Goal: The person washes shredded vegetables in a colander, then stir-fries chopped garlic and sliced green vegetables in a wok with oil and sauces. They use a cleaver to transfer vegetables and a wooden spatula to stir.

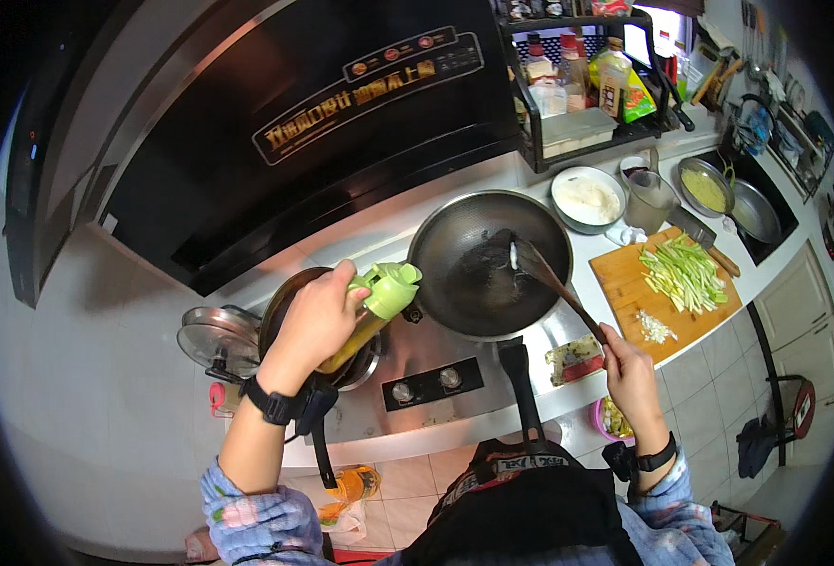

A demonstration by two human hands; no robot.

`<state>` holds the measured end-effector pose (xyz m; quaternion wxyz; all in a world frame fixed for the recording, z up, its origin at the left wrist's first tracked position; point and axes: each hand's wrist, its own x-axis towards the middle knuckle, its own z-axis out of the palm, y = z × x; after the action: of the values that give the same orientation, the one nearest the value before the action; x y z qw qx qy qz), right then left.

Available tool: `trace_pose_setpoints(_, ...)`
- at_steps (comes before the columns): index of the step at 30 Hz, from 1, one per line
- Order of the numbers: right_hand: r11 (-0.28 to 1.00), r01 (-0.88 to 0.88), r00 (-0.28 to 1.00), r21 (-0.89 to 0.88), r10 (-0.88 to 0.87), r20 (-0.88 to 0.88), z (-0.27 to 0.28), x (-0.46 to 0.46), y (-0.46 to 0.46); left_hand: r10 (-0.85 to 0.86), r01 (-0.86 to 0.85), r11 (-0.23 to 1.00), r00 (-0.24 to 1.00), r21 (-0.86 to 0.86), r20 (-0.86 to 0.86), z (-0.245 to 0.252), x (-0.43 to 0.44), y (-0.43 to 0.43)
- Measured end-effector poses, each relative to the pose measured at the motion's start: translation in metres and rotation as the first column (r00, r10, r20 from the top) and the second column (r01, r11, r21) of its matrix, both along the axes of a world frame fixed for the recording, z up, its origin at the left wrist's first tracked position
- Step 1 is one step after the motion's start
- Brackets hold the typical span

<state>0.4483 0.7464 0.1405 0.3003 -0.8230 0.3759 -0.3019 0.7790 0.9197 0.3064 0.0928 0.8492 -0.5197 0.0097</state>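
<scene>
My left hand [321,315] is closed around an oil bottle with a green spout lid [388,290]. The bottle is tilted, its spout near the left rim of a large dark wok [459,297]; yellowish oil shows inside. My right hand [629,364] grips the dark handle of a spatula [562,286], whose head rests in the wok. Beside the spatula's head lies a small white piece [514,255]. A second pan [275,311] on the left burner is partly hidden by my left hand and the bottle.
A wooden cutting board [611,283] with chopped green stalks, minced white bits and a cleaver [692,226] is at the right. Behind it stand a white-lined bowl [586,198] and a plastic jug [650,201]. The wok's handle [519,382] projects over the counter's front edge.
</scene>
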Motion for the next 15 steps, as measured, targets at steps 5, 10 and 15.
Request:
trace_pose_setpoints(5, 0.999, 0.013, 1.0, 0.049, -0.013, -0.003, 0.004, -0.001, -0.003, -0.104, 0.087, 0.985, 0.988, 0.15, 0.111, -0.016, 0.002, -0.043)
trace_pose_setpoints(10, 1.0, 0.015, 1.0, -0.006, -0.015, -0.016, 0.007, -0.002, -0.007, -0.171, 0.136, 0.967, 0.973, 0.215, 0.153, -0.026, 0.003, -0.069)
trace_pose_setpoints(15, 1.0, 0.004, 1.0, -0.007, -0.004, 0.007, 0.008, -0.004, -0.007, -0.216, 0.163, 0.955, 0.955, 0.249, 0.203, -0.03, -0.003, -0.086)
